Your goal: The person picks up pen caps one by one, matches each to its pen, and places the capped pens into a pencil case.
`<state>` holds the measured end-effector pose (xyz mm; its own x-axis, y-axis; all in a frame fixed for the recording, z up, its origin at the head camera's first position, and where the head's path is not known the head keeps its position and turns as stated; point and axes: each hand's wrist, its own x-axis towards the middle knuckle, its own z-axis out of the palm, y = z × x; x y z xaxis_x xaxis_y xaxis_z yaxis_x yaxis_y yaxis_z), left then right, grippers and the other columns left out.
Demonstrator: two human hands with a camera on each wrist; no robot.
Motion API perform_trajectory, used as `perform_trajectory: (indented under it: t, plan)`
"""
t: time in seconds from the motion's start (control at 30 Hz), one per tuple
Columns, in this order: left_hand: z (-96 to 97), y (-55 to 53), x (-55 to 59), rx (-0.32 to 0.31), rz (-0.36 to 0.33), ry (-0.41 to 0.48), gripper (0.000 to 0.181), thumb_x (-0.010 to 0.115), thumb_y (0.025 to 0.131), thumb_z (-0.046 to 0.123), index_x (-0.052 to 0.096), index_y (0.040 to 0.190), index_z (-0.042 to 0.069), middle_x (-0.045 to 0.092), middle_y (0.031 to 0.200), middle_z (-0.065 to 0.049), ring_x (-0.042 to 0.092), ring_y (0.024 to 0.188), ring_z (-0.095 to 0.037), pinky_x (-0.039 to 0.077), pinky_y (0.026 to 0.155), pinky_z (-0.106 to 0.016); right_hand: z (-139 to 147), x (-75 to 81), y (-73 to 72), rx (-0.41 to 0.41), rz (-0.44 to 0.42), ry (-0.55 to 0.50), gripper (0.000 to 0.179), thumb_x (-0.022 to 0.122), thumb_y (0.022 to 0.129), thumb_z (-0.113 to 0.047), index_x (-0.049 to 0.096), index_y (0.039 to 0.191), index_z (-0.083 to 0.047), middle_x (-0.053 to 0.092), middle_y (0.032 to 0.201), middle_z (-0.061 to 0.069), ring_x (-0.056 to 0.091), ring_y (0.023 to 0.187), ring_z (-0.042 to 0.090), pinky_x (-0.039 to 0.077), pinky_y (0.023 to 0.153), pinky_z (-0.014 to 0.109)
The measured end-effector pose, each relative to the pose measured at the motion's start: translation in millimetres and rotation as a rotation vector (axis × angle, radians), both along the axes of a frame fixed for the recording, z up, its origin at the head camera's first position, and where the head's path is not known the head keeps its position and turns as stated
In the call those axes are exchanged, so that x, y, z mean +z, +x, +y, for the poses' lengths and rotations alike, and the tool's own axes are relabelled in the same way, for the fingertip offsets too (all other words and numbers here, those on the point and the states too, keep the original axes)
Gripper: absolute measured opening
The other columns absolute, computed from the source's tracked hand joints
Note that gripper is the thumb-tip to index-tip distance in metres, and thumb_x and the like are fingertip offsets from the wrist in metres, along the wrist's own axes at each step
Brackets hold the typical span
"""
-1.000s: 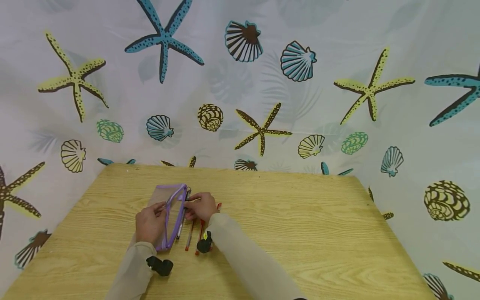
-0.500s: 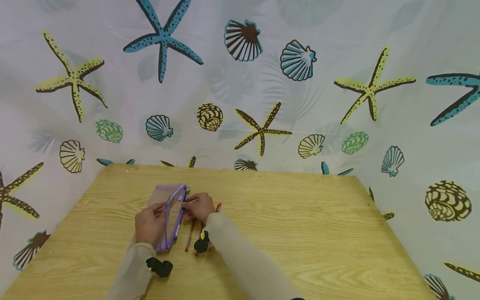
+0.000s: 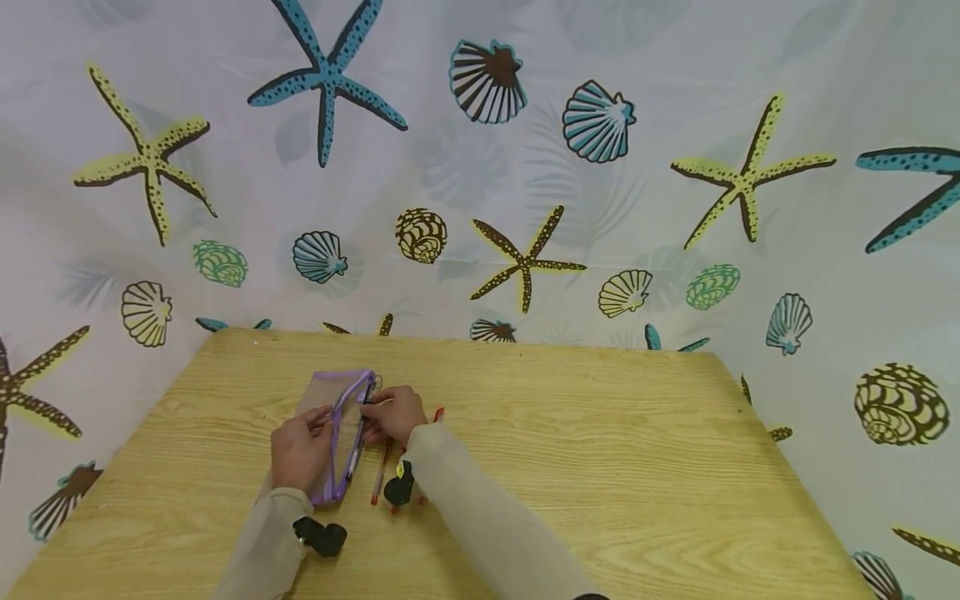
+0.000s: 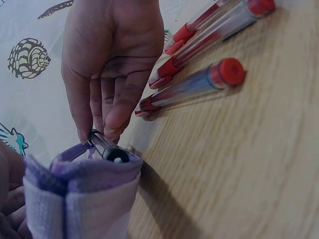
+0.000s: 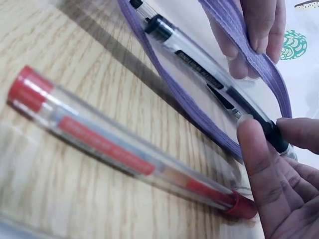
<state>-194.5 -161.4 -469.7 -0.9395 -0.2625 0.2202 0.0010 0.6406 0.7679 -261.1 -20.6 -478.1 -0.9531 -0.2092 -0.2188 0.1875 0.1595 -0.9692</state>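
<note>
1. no word or number can be read with certainty.
2. black pen (image 5: 223,85), right wrist view: a dark label (image 5: 199,68) along its clear barrel carries pale lettering, too blurred to spell out.
3. red pen (image 5: 137,148), same view: a red label (image 5: 104,144) bears a line of small pale print, likewise illegible, with a dark strip along its lower edge.

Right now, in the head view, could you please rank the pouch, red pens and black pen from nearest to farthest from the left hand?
1. Pouch: in the left hand.
2. Black pen: right, at the opening.
3. Red pens: farther right, on the table.
</note>
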Motion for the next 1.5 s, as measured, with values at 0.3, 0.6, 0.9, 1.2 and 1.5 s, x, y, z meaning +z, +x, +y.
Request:
perform_trajectory:
  t: [0.3,0.6,0.9,1.2,1.5]
  plan:
    - [0.4,-0.7,-0.2,-0.007,0.003,0.007,0.029,0.058,0.090,0.003,0.066,0.117,-0.006,0.069,0.104,-0.023,0.068,0.093,-0.037,0.055,0.078,-0.045,-5,8.3,5.9,0.004,0.001,-0.013,0.022,0.066,0.090,-0.006,0.065,0.108,0.007,0.070,0.074,0.020,0.064,0.049,0.016,0.057,0.053,0.031]
    - [-0.7,-1.4,-0.5,-0.009,0.029,0.003,0.028,0.058,0.090,0.003,0.066,0.115,-0.008,0.069,0.101,-0.024,0.069,0.091,-0.036,0.056,0.077,-0.044,-6,2.9,3.6,0.046,0.002,-0.093,0.025,0.064,0.091,-0.003,0.062,0.113,0.008,0.070,0.078,0.023,0.069,0.059,0.027,0.058,0.056,0.035]
    - [-0.4,0.0,0.6,-0.007,0.017,-0.006,0.028,0.058,0.090,0.002,0.066,0.115,-0.008,0.069,0.101,-0.024,0.069,0.091,-0.036,0.056,0.076,-0.044,-3,-1.3,0.6,0.049,0.001,-0.094,0.028,0.065,0.090,-0.006,0.062,0.115,0.007,0.070,0.077,0.022,0.064,0.050,0.018,0.057,0.054,0.035]
    - [0.1,0.3,0.2,0.003,0.001,0.011,0.028,0.058,0.090,0.003,0.066,0.116,-0.007,0.069,0.103,-0.023,0.069,0.091,-0.035,0.056,0.077,-0.043,2,1.4,2.8,0.039,0.000,-0.092,0.030,0.064,0.091,-0.006,0.061,0.118,0.006,0.070,0.078,0.021,0.066,0.052,0.020,0.058,0.055,0.036]
    - [0.8,0.3,-0.1,0.006,0.020,0.006,0.028,0.059,0.090,0.003,0.067,0.115,-0.007,0.070,0.101,-0.022,0.069,0.090,-0.034,0.056,0.075,-0.044,11,14.5,12.1,0.052,0.019,-0.123,0.031,0.061,0.093,-0.004,0.059,0.121,0.008,0.069,0.087,0.027,0.069,0.064,0.035,0.058,0.061,0.043]
